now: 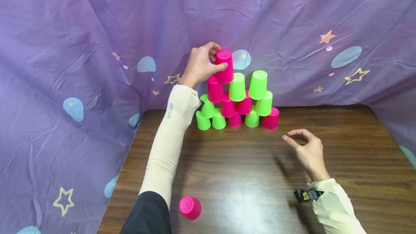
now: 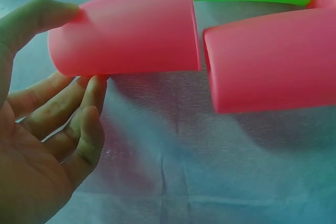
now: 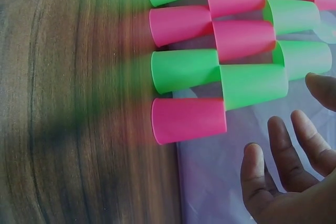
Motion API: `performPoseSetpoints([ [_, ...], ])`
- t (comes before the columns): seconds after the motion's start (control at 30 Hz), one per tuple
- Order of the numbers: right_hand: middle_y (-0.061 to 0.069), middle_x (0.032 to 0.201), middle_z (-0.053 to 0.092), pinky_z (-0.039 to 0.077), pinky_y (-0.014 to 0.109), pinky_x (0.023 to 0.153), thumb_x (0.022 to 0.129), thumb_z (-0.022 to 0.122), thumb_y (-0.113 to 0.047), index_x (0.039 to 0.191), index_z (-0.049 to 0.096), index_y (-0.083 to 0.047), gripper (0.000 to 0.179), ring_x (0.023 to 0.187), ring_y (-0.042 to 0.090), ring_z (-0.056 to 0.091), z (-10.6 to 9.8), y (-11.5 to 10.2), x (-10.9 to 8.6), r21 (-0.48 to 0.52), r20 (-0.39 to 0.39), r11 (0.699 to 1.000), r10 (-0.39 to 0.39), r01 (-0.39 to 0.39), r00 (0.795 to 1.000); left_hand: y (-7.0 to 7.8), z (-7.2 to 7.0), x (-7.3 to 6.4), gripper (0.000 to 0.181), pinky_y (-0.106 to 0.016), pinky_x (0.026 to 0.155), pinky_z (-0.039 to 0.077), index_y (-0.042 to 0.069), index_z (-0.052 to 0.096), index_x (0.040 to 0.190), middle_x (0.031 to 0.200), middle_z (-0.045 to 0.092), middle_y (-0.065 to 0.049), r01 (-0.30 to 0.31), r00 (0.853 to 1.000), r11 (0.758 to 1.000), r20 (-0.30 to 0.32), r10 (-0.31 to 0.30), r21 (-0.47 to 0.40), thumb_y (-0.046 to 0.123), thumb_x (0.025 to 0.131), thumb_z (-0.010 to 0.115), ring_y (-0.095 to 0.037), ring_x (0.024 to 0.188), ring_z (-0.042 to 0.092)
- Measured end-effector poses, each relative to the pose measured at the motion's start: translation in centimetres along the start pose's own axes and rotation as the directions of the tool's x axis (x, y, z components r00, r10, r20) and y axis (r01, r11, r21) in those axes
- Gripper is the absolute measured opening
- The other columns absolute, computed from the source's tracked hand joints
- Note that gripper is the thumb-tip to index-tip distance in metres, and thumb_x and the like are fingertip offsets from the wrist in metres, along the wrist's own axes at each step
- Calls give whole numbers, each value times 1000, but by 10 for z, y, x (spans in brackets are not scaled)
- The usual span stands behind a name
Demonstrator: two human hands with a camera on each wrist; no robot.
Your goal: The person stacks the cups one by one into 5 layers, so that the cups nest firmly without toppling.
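Note:
An upside-down pink cup (image 1: pixel 225 66) is pinched between the thumb and fingers of my left hand (image 1: pixel 201 64), at the top left of a cup stack. Its rim is right by the base of a pink cup (image 1: pixel 215 89) in the third row; a green cup (image 1: pixel 237 87) stands just right of that one. In the left wrist view the held pink cup (image 2: pixel 126 30) lies sideways across the frame. My right hand (image 1: pixel 308 152) hovers over the table, right of the stack, holding nothing, fingers loosely bent. From the right wrist, its fingers (image 3: pixel 286 153) appear beside the stacked cups.
Below are rows of upside-down green and pink cups, ending at a pink bottom cup (image 1: pixel 271 118) on the right. A lone pink cup (image 1: pixel 190 207) stands near the left forearm. The wooden table (image 1: pixel 351 140) backs onto a purple curtain (image 1: pixel 292 17).

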State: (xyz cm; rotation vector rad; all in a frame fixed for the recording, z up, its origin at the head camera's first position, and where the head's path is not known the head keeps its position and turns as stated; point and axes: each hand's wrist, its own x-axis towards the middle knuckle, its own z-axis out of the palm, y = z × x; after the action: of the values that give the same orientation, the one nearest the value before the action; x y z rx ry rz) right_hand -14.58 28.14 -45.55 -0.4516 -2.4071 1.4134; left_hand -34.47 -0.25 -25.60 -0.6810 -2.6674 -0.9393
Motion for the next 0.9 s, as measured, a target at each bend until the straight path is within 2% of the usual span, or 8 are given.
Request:
performPoseSetpoints([
  [0.47,-39,77,56,42,8,73,86,80,-27,107,71,-4,32,79,-17,56,0,2,-2,-4,22,1000,18,-18,1000,-2,3,1,50,-23,91,54,12,64,126,116,74,-5,46,999,999,25,-45,-20,31,83,81,-15,101,70],
  [0.77,-40,78,56,42,10,76,86,80,-26,107,71,-4,32,79,-18,55,0,3,-3,-5,25,1000,13,-12,1000,-7,1,-6,51,-26,96,53,11,63,125,119,74,-5,49,999,998,14,-49,-30,32,82,82,-16,105,70],
  [0.9,-39,78,57,43,8,72,86,80,-25,106,70,-4,31,79,-17,56,1,4,-4,5,23,1000,16,-16,1000,-11,-4,-11,50,-29,98,54,10,63,125,120,73,-7,41,999,997,4,-41,-68,30,82,81,-19,108,70],
])
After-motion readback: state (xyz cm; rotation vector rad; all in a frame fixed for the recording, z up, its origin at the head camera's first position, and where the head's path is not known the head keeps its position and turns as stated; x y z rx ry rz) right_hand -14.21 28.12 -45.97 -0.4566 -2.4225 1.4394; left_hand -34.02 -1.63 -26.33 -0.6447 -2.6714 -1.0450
